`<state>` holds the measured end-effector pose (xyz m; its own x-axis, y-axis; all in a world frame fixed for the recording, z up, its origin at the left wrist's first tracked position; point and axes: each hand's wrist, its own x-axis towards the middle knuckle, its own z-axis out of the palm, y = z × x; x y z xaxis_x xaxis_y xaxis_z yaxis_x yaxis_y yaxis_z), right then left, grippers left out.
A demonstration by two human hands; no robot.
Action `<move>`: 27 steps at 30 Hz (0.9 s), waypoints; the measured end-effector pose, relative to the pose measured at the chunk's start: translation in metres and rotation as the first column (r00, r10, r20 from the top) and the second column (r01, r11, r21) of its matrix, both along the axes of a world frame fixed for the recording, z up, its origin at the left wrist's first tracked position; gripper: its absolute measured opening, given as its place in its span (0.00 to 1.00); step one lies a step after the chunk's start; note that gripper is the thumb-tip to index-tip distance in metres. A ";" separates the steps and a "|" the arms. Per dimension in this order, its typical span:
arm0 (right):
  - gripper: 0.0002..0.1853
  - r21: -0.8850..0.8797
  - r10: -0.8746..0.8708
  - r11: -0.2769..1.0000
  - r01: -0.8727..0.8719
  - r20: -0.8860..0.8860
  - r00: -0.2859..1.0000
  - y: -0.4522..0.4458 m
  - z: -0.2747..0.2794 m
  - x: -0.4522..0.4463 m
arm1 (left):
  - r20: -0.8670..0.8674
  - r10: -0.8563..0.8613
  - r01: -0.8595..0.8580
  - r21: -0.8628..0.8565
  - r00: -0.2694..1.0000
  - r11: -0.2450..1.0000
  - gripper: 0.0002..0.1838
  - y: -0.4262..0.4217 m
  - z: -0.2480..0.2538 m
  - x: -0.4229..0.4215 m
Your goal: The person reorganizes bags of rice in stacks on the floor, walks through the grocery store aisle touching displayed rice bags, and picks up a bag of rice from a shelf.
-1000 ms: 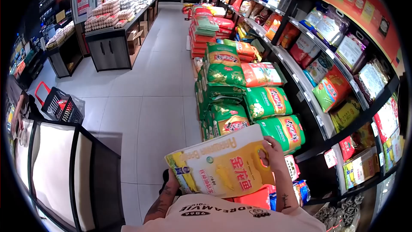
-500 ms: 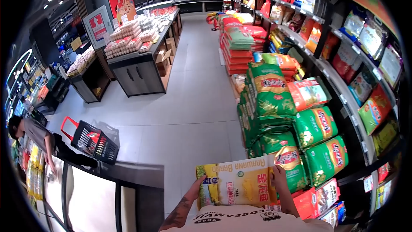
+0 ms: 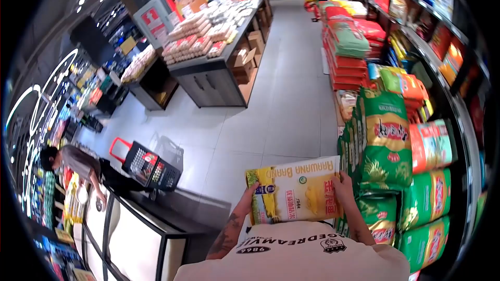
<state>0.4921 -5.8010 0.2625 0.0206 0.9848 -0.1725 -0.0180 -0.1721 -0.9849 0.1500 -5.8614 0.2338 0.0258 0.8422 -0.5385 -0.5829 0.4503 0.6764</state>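
Note:
A yellow and white bag of rice (image 3: 294,191), printed "Arawana Brand", is held level in front of my chest. My left hand (image 3: 249,196) grips its left end, fingers partly hidden behind the bag. On the opposite end, my right hand (image 3: 342,186) is closed around the edge, thumb on top. Just past my right hand stands a stack of green rice sacks (image 3: 385,140) with gold and red labels.
Packed shelves (image 3: 442,26) run along the right. Red sacks (image 3: 346,65) are piled farther up the aisle floor (image 3: 250,130). Egg trays cover a counter (image 3: 211,80) ahead. Left are a shopping basket on wheels (image 3: 151,166), a person (image 3: 78,161) and a white-topped bin (image 3: 133,239).
My view has turned left, so the aisle, counter and sacks sit farther right. The bag of rice stays in both hands and is slightly higher in view.

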 end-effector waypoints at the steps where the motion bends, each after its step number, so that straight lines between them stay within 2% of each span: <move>1: 0.12 -0.012 0.036 0.999 -0.036 0.017 0.999 0.018 0.006 -0.004 | 0.010 0.022 -0.022 -0.003 1.000 1.000 0.21 0.011 0.002 0.001; 3: 0.12 -0.024 0.090 0.996 -0.089 0.055 0.994 0.061 0.019 -0.007 | 0.033 0.048 -0.048 0.004 0.998 0.999 0.20 0.042 0.003 0.006; 6: 0.12 -0.010 0.048 0.999 -0.047 0.110 0.993 0.128 -0.001 -0.003 | 0.049 0.023 -0.023 0.013 0.999 1.000 0.21 0.113 -0.003 0.008; 10: 0.12 0.062 -0.067 0.997 0.056 0.205 0.976 0.198 -0.018 0.006 | 0.008 -0.070 0.070 0.015 0.998 0.997 0.22 0.222 -0.033 0.006; 13: 0.12 0.088 -0.147 0.988 0.125 0.337 0.930 0.255 -0.033 0.012 | 0.049 -0.204 0.203 0.024 0.978 0.979 0.23 0.323 -0.047 0.004; 14: 0.13 0.086 -0.209 0.978 0.190 0.349 0.914 0.271 -0.031 0.009 | 0.039 -0.261 0.260 0.021 0.965 0.965 0.23 0.362 -0.052 0.002; 17: 0.14 0.086 -0.353 0.933 0.348 0.397 0.847 0.325 -0.006 0.003 | 0.165 -0.437 0.434 0.052 0.884 0.899 0.23 0.460 -0.019 0.005; 18: 0.14 0.070 -0.375 0.922 0.381 0.405 0.834 0.338 0.007 -0.002 | 0.076 -0.453 0.451 0.044 0.888 0.891 0.23 0.487 -0.005 0.006; 20: 0.15 0.097 -0.409 0.904 0.417 0.482 0.775 0.362 0.042 -0.017 | 0.063 -0.496 0.489 0.100 0.866 0.867 0.22 0.538 0.001 0.011; 22: 0.16 0.022 -0.485 0.857 0.514 0.370 0.792 0.384 0.059 -0.026 | 0.075 -0.532 0.527 0.078 0.843 0.846 0.21 0.583 -0.012 0.012; 23: 0.17 -0.026 -0.515 0.836 0.547 0.304 0.801 0.396 0.057 -0.034 | 0.134 -0.576 0.579 0.027 0.806 0.815 0.21 0.607 -0.023 0.010; 24: 0.16 0.072 -0.527 0.833 0.549 0.408 0.745 0.412 0.034 -0.029 | 0.136 -0.597 0.601 0.016 0.791 0.799 0.21 0.627 -0.024 0.010; 25: 0.15 0.032 -0.581 0.800 0.599 0.287 0.761 0.431 0.028 -0.032 | 0.138 -0.616 0.620 0.013 0.776 0.784 0.22 0.649 -0.023 0.011; 27: 0.15 0.076 -0.581 0.802 0.592 0.323 0.747 0.472 0.004 -0.027 | 0.088 -0.617 0.618 0.018 0.782 0.786 0.23 0.688 -0.019 0.010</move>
<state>0.4649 -5.3293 0.2663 0.6506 0.7550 -0.0814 0.1832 -0.2601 -0.9480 0.1600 -5.1735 0.2152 0.5841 0.6244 -0.5185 -0.2319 0.7406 0.6307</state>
